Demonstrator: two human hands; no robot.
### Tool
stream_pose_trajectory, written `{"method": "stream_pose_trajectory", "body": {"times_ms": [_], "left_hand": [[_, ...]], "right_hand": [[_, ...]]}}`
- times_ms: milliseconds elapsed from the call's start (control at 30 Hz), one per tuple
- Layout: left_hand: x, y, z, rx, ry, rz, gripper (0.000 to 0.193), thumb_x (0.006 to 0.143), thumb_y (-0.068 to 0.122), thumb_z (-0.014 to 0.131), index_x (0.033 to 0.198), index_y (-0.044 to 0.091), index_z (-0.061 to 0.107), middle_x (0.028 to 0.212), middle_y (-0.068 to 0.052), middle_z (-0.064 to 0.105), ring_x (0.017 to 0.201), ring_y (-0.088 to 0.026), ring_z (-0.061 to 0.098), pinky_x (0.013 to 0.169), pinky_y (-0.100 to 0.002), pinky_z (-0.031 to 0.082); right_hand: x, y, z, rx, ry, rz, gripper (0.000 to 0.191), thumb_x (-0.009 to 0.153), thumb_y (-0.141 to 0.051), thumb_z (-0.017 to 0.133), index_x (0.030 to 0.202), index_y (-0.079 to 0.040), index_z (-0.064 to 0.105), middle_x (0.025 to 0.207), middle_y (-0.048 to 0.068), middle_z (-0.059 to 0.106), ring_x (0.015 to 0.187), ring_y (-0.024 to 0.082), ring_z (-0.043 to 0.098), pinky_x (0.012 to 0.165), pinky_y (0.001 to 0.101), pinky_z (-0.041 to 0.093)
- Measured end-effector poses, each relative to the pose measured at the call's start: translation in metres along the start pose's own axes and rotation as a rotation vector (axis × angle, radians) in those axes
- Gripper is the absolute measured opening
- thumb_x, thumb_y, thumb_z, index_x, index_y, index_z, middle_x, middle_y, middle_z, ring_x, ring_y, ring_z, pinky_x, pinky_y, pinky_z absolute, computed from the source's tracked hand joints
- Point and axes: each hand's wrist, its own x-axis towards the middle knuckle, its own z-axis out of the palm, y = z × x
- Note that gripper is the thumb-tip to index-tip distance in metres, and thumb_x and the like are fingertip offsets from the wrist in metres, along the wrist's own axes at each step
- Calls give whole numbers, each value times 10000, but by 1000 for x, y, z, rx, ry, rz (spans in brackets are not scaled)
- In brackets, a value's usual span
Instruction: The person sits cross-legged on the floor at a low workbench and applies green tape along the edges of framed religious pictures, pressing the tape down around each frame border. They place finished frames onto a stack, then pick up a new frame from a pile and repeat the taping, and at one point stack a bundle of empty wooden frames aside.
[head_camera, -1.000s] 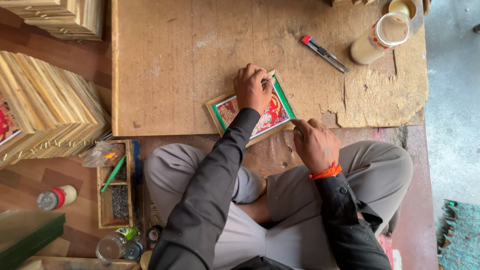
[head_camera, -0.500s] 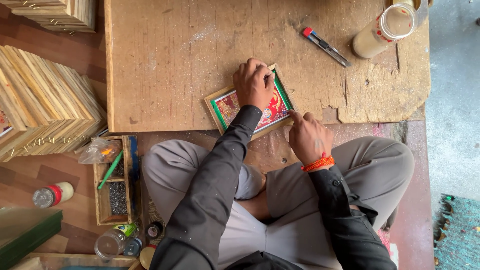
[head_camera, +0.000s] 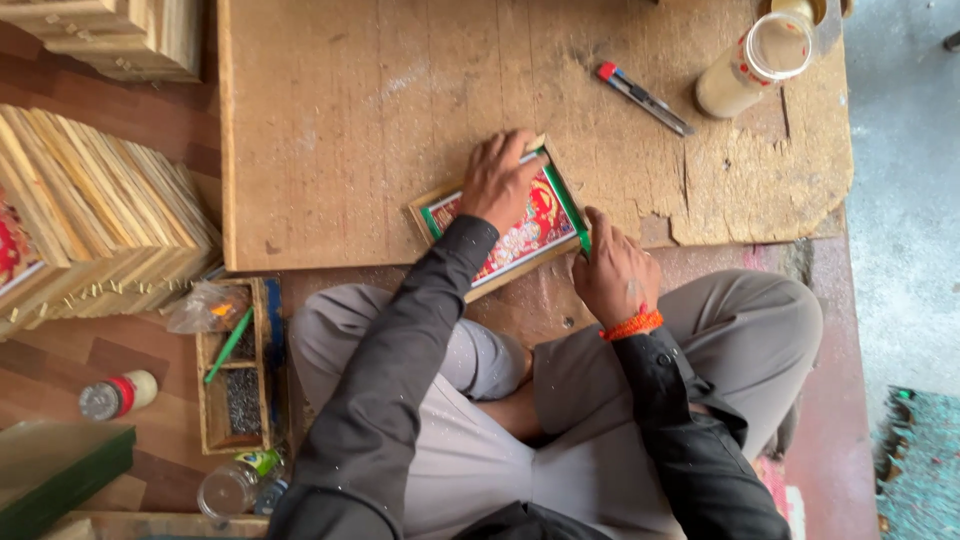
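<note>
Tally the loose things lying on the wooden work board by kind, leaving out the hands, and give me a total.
Framed picture, red print with green border, under the left hand and touched by the right hand: 1
Utility knife with red end: 1
Clear jar lying on its side: 1
Total: 3

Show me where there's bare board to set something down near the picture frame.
Free: the wide board stretch left of the left hand and above the picture frame. Crowded: the upper right, with utility knife and jar; the right hand blocks the frame's right end.
</note>
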Motion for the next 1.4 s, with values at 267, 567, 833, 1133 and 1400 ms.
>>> {"method": "stream_pose_trajectory", "body": {"times_ms": [267, 567, 833, 1133, 1400], "left_hand": [[8, 2, -14, -41, -77, -45, 243, 892, 79, 660, 1104, 61, 779, 1312, -156, 581, 1316, -343, 473, 1145, -499, 361], [-20, 42, -25, -101, -468, 282, 199, 987, 141, 660, 1119, 235, 774, 1584, -74, 359, 1554, -344, 240, 1293, -566, 193], [10, -8, -26, 69, -278, 13, 409, 842, 23, 676, 1140, 282, 783, 1582, -161, 412, 1515, -409, 203, 1228, -611, 139], [-44, 2, -86, 51, -189, -195, 264, 866, 99, 741, 1129, 97, 749, 1365, -145, 559, 1445, -383, 388, 1222, -584, 269], [-79, 10, -126, 143, -126, -206, 92, 786, 89, 779, 853, 72, 718, 1248, -132, 583, 1334, -374, 471, 1146, -560, 349]], "right_hand": [[5, 1, -6, 26, -114, 73, 619, 806, -223, 691, 1413, -216, 567, 968, 130, 720, 896, 341, 706, 706, 470, 552], [8, 0, -8, 43, -191, 98, 659, 760, -229, 727, 1398, -216, 562, 955, 108, 711, 919, 328, 711, 708, 458, 561], [8, 0, -10, -6, -188, 123, 584, 810, -210, 700, 1379, -252, 574, 950, 92, 726, 935, 316, 715, 712, 460, 554], [5, 3, -11, 19, -166, 93, 623, 803, -202, 703, 1407, -254, 563, 971, 112, 728, 949, 327, 708, 735, 464, 557], [6, 1, -6, 9, -150, 75, 574, 825, -215, 681, 1389, -248, 582, 1002, 118, 724, 966, 336, 702, 741, 477, 552]]}}
